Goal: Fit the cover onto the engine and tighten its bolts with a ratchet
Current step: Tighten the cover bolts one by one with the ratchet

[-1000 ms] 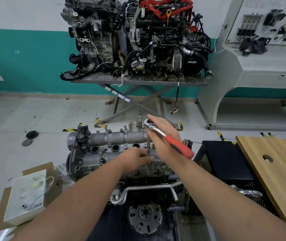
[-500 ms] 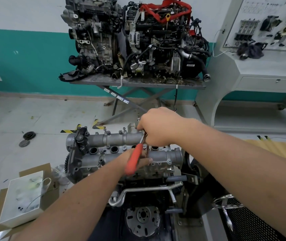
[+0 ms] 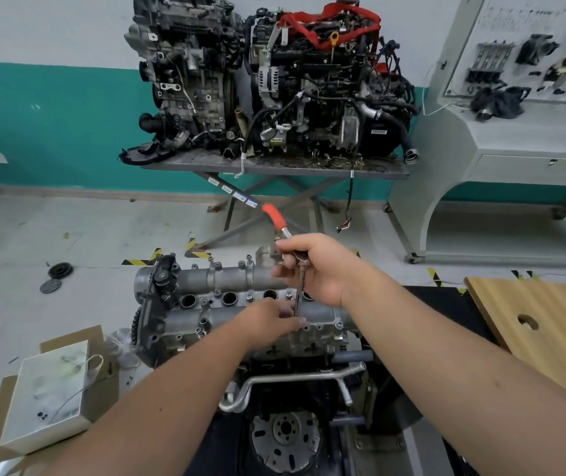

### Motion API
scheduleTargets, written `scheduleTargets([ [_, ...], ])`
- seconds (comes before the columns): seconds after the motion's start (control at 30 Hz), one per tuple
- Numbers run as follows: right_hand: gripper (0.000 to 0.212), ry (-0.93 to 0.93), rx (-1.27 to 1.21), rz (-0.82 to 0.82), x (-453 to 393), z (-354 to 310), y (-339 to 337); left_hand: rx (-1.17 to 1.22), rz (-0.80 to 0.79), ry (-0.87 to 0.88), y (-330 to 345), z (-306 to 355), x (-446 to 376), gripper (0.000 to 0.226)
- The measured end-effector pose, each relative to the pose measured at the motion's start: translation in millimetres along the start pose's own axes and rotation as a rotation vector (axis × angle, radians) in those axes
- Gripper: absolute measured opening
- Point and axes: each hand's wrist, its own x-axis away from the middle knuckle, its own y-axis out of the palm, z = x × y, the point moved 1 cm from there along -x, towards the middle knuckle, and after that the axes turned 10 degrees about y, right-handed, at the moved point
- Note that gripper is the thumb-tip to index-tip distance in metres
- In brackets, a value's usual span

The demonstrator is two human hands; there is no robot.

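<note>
Two hands working: right hand (image 3: 323, 269) gripping ratchet (image 3: 283, 231) head over cover (image 3: 240, 300), left hand (image 3: 268, 321) pinching its extension.

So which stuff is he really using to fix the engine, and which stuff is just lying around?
Being used:
- ratchet, held in the right hand
- silver cover on the engine
- left hand, steadying the ratchet's shaft at a bolt

Just lying about:
- two engines on the back table
- white box
- black discs on the floor
- wooden board
</note>
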Motion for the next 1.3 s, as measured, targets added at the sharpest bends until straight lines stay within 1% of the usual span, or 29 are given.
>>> scheduleTargets([
  [0.03, 0.010, -0.019, -0.047, -0.025, -0.2, 3.2, -2.1, -0.003, 0.001, -0.002, -0.1, 1.0, 0.4, 0.028],
  [0.13, 0.023, -0.132, -0.206, -0.134, -1.1, 14.1, -10.2, 0.007, 0.000, -0.009, -0.8, 2.0, 0.4, 0.034],
  [0.2, 0.024, -0.199, -0.295, -0.207, -1.0, 23.3, -15.7, 0.010, -0.015, -0.007, -0.9, 2.8, 0.8, 0.037],
  [0.27, 0.022, -0.276, -0.252, -0.170, -1.0, 31.2, -17.2, 0.008, -0.014, -0.007, -1.4, 4.4, 1.8, 0.037],
  [0.37, 0.026, -0.428, -0.103, -0.014, -2.2, 36.7, -14.6, 0.015, -0.020, -0.025, -1.9, 6.7, 2.3, 0.036],
  [0.43, 0.020, -0.514, 0.061, 0.131, -0.9, 40.5, -12.7, 0.027, -0.012, -0.021, -2.3, 7.4, 2.2, 0.036],
  [0.47, 0.018, -0.571, 0.191, 0.237, 0.6, 43.5, -13.9, 0.031, -0.013, -0.021, -2.1, 8.3, 2.6, 0.036],
  [0.5, 0.019, -0.673, 0.373, 0.365, 2.6, 45.9, -14.3, 0.035, -0.017, -0.020, -1.8, 9.3, 3.0, 0.035],
  [0.53, 0.022, -0.795, 0.519, 0.457, 1.7, 48.9, -15.4, 0.036, -0.022, -0.022, -1.8, 10.5, 3.5, 0.034],
  [0.57, 0.026, -0.896, 0.629, 0.509, 0.1, 49.8, -16.1, 0.035, -0.026, -0.023, -1.7, 11.2, 3.5, 0.032],
  [0.6, 0.028, -0.937, 0.671, 0.539, 1.1, 48.7, -15.1, 0.037, -0.028, -0.023, -2.3, 11.8, 4.1, 0.029],
  [0.63, 0.030, -0.935, 0.754, 0.538, 2.5, 47.3, -12.5, 0.032, -0.025, -0.018, -2.3, 11.9, 4.3, 0.024],
  [0.67, 0.032, -0.957, 0.875, 0.563, 2.4, 44.9, -12.9, 0.007, -0.026, -0.011, -2.4, 11.3, 4.7, 0.019],
  [0.7, 0.034, -1.029, 1.046, 0.604, 0.7, 43.3, -15.7, -0.032, -0.033, 0.012, -2.4, 10.8, 4.7, 0.017],
  [0.73, 0.033, -1.105, 1.237, 0.653, -0.7, 41.6, -18.3, -0.061, -0.039, 0.033, -3.0, 13.1, 5.5, 0.020],
  [0.77, 0.032, -1.143, 1.373, 0.662, -0.1, 37.2, -19.2, -0.060, -0.028, 0.057, -2.7, 14.4, 5.9, 0.028],
  [0.8, 0.031, -1.113, 1.491, 0.655, 3.0, 31.3, -18.3, -0.030, -0.004, 0.062, -2.5, 14.5, 6.4, 0.030],
  [0.87, 0.035, -0.986, 1.688, 0.641, 10.6, 20.2, -10.8, -0.026, 0.013, 0.021, -2.9, 15.8, 6.8, 0.016],
  [0.9, 0.042, -0.921, 1.793, 0.646, 14.4, 16.4, -7.1, -0.028, 0.017, 0.002, -2.7, 15.5, 6.3, 0.021],
  [0.97, 0.062, -0.863, 1.954, 0.635, 22.3, 10.9, -2.9, -0.005, 0.025, 0.017, -2.0, 13.8, 6.5, 0.028],
  [1.03, 0.070, -0.845, 2.049, 0.590, 27.6, 4.7, 0.1, 0.015, 0.045, 0.042, -3.4, 14.7, 7.9, 0.040],
  [1.07, 0.069, -0.840, 2.085, 0.562, 27.1, 2.6, -0.2, 0.006, 0.048, 0.036, -3.3, 12.9, 7.2, 0.041],
  [1.17, 0.062, -0.756, 2.147, 0.427, 23.3, -6.5, -4.5, -0.016, 0.017, -0.013, -3.1, 7.9, 3.6, 0.030],
  [1.23, 0.060, -0.695, 2.143, 0.334, 23.7, -13.4, -4.7, -0.013, 0.015, -0.030, -2.1, 4.7, 1.7, 0.032],
  [1.3, 0.056, -0.663, 2.169, 0.349, 20.8, -17.0, -2.2, -0.002, 0.016, -0.053, -1.7, 3.0, 0.3, 0.033],
])
